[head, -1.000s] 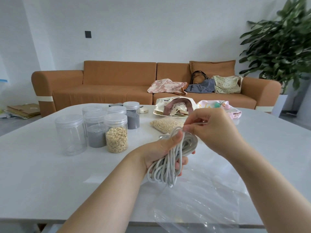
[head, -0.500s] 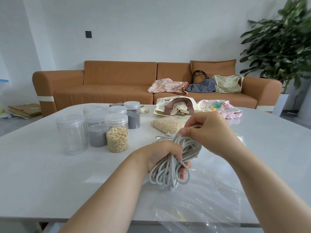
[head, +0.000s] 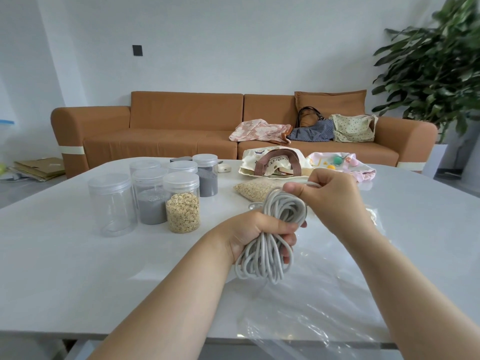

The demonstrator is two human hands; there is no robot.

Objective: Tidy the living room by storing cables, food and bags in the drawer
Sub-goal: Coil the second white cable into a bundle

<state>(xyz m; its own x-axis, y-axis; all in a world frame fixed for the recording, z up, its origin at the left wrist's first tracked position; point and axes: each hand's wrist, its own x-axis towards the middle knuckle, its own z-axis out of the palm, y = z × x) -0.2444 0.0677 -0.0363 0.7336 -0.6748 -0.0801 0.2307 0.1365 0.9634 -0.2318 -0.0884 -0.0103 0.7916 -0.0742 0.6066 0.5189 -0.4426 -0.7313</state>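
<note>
Left thumb had curled down off the top loops; left hand [head: 259,232] fisted round the middle of the grey cable coil [head: 262,261], loops hanging below it. Right hand [head: 332,196], just above-right, pinched the loose end. Risk: if that pinch slipped, the coil could unravel.

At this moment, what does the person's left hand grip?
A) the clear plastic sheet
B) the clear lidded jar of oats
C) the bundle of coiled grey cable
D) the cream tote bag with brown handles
C: the left hand is wrapped round the middle of the coiled grey cable, whose upper loops the right hand pinches.
</note>
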